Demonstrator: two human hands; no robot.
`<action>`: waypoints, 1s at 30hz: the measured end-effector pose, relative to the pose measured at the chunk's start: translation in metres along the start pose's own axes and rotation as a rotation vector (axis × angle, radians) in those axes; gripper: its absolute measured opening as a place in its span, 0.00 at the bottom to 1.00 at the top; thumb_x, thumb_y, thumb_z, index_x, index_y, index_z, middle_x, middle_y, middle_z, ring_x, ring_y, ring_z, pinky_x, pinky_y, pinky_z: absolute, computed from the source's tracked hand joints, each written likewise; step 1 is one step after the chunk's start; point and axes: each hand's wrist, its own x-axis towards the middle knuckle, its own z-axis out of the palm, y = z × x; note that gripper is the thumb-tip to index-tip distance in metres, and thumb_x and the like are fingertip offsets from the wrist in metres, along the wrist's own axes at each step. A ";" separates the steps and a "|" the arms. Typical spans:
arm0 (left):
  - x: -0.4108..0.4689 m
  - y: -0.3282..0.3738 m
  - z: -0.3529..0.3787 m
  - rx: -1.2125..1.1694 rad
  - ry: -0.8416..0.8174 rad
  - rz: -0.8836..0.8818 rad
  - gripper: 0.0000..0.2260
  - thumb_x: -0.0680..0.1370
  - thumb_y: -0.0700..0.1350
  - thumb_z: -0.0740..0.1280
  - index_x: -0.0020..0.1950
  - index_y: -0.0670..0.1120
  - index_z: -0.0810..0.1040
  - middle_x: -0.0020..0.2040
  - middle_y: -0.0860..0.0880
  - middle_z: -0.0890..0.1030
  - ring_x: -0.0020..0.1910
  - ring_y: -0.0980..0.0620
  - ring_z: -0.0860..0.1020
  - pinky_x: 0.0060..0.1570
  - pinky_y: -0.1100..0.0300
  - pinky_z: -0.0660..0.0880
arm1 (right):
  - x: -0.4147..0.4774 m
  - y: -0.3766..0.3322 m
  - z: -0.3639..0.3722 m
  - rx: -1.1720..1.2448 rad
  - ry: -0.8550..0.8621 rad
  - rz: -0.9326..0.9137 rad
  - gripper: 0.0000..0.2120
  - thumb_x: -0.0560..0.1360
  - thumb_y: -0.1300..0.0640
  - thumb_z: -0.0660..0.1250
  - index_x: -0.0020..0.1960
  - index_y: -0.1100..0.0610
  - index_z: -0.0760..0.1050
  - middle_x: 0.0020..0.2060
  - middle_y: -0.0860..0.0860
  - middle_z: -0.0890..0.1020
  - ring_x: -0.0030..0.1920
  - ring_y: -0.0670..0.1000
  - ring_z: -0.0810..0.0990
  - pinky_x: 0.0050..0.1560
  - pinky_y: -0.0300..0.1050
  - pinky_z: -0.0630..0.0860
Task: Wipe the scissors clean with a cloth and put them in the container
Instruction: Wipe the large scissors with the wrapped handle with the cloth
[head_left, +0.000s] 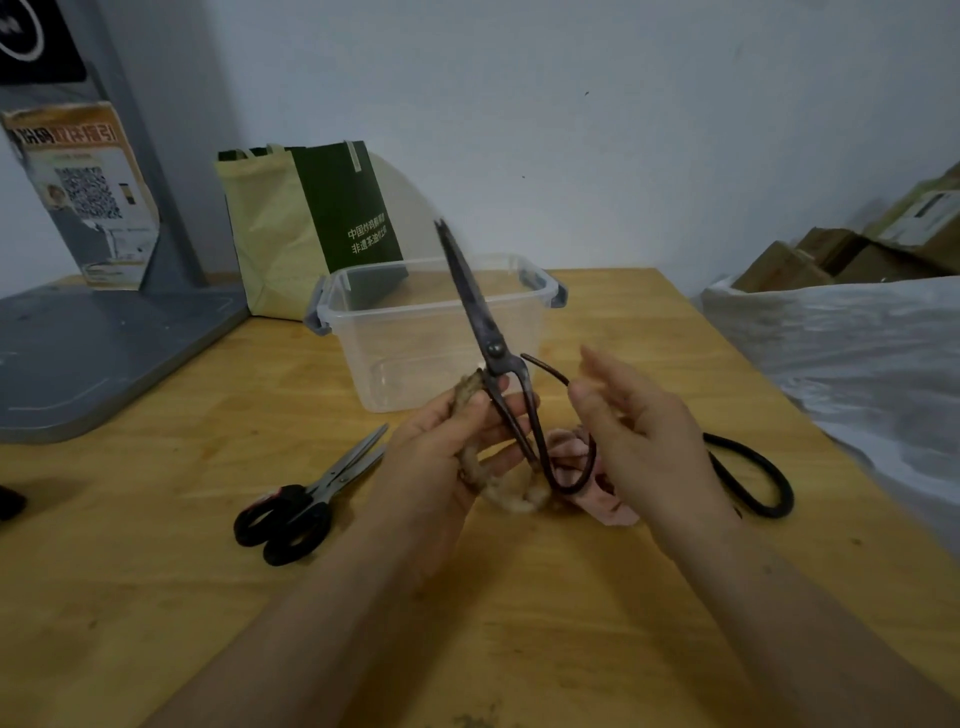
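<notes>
Dark iron scissors with long looped handles (488, 338): centre frame, tips up, in front of the clear plastic container (395, 364). Your left hand (447, 457) grips their handle through the fuzzy tan-pink cloth (519, 498). Your right hand (639, 431): fingers relaxed, beside the loop.

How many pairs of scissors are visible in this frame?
3. A dark iron pair held upright by the left hand, before the container; a black-handled pair lying on the table to its left; a third behind the right hand, only its black loop showing.
</notes>
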 end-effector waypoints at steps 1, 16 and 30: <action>0.000 0.000 0.000 -0.011 -0.005 -0.011 0.12 0.81 0.39 0.57 0.58 0.41 0.79 0.51 0.42 0.84 0.48 0.49 0.82 0.46 0.58 0.80 | -0.001 0.000 0.001 0.058 -0.045 0.040 0.16 0.79 0.55 0.61 0.67 0.50 0.73 0.55 0.44 0.79 0.52 0.43 0.79 0.53 0.38 0.75; -0.001 -0.002 -0.008 0.104 0.141 0.079 0.16 0.62 0.37 0.74 0.48 0.40 0.81 0.43 0.42 0.85 0.42 0.48 0.83 0.39 0.60 0.80 | -0.004 -0.010 -0.002 0.163 -0.175 0.086 0.09 0.77 0.59 0.65 0.50 0.47 0.82 0.38 0.47 0.84 0.39 0.44 0.83 0.39 0.37 0.79; -0.001 -0.003 -0.009 0.259 0.108 -0.055 0.13 0.63 0.33 0.75 0.46 0.39 0.82 0.40 0.42 0.84 0.38 0.47 0.83 0.37 0.59 0.80 | 0.011 0.010 -0.030 -0.120 -0.167 0.091 0.12 0.72 0.64 0.71 0.41 0.45 0.81 0.32 0.48 0.81 0.28 0.46 0.77 0.28 0.38 0.73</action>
